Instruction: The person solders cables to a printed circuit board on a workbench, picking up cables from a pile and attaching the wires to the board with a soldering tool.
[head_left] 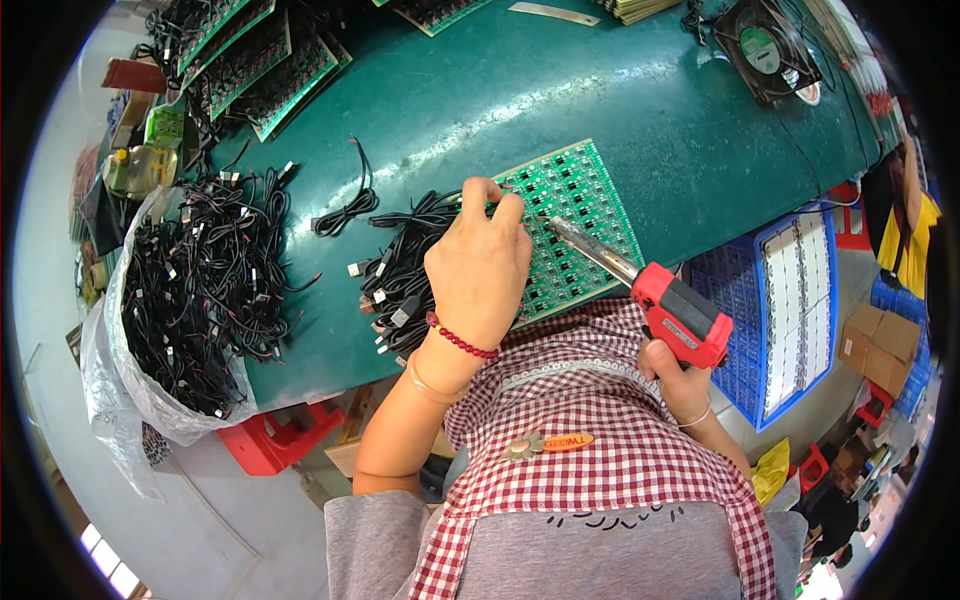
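A green circuit board [570,190] with rows of small black parts lies on the bench in front of me. My left hand [480,250] bends over the board's left edge with its fingers closed in a pinch. What they hold is hidden under the hand. Beside it lies a bundle of black USB cables [410,255], some running beneath the fingers. In my right hand [678,378] is a red and black soldering gun [685,315]. Its metal tip is over the board, close to the left fingertips.
A clear plastic bag [165,410] of black cables sits at the left, with one loose coiled cable [345,210] nearer. Boards with cables [270,80] are stacked at the far left. A fan [765,50] stands far right. Below the bench's right edge is a blue crate [765,330].
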